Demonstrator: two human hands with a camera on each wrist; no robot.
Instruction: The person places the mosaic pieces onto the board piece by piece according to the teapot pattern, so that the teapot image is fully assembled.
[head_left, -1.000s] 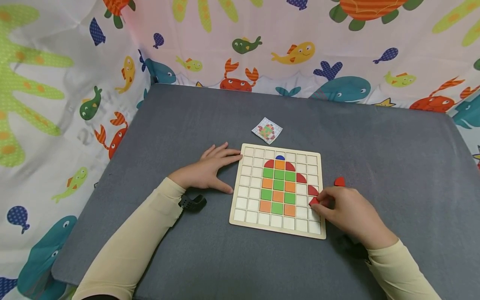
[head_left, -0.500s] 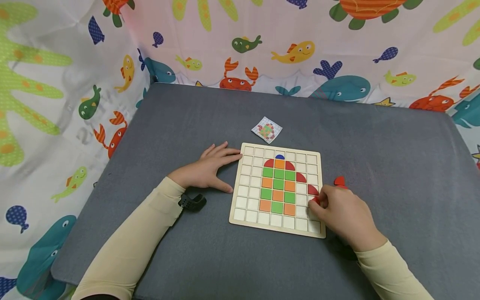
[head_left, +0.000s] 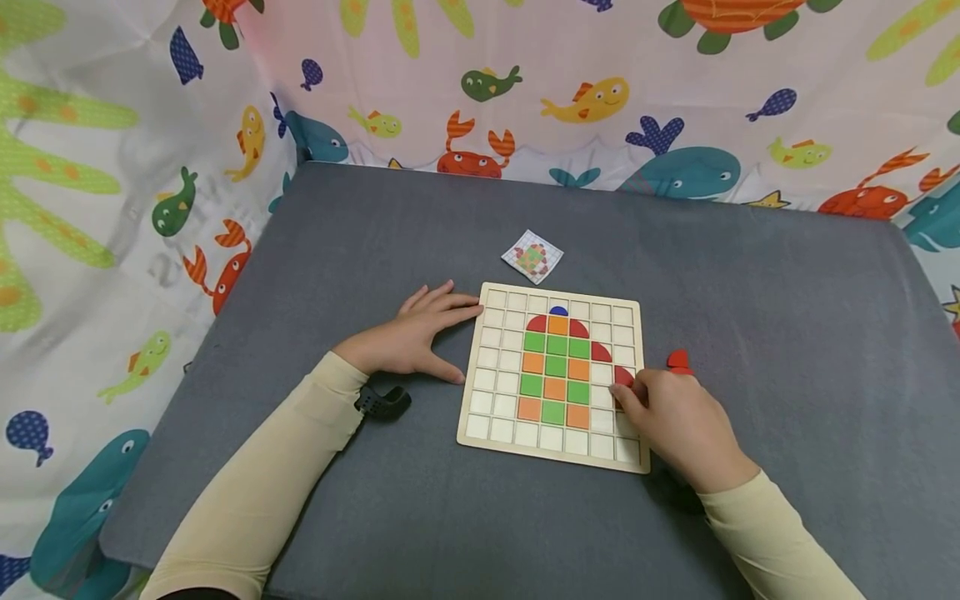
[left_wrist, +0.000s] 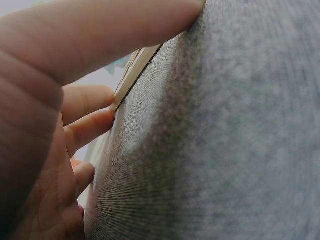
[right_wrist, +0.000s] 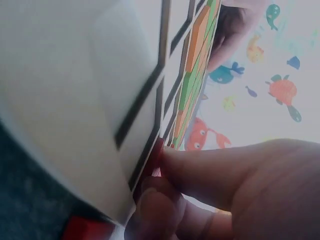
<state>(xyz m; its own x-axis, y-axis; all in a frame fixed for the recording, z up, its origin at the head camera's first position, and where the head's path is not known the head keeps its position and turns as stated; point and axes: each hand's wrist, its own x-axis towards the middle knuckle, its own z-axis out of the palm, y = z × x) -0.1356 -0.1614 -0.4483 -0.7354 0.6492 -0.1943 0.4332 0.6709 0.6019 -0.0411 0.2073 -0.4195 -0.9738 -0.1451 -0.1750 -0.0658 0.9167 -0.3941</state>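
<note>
A wooden grid board (head_left: 495, 429) lies on the table, with orange and green squares, several red quarter-circle tiles and a blue half circle in its cells. My left hand (head_left: 408, 337) has its fingers spread, with fingertips and thumb at the board's left edge. Over the right edge, my right hand (head_left: 682, 429) pinches a small red tile (right_wrist: 156, 155) between thumb and fingers, low at a cell in the right column. In the head view the fingers mostly hide this tile. Just above them shows another red quarter-circle tile (head_left: 623, 376) set in its cell.
Loose red pieces (head_left: 678, 360) lie on the grey table (head_left: 450, 533) right of the board. Beyond the board is a small card (head_left: 532, 257) printed with a coloured grid pattern. A sea-animal curtain (head_left: 420, 100) hangs behind and to the left.
My right hand has shifted slightly left and further over the board with the red tile, which its fingers now mostly cover. My left hand stays at the left edge.
</note>
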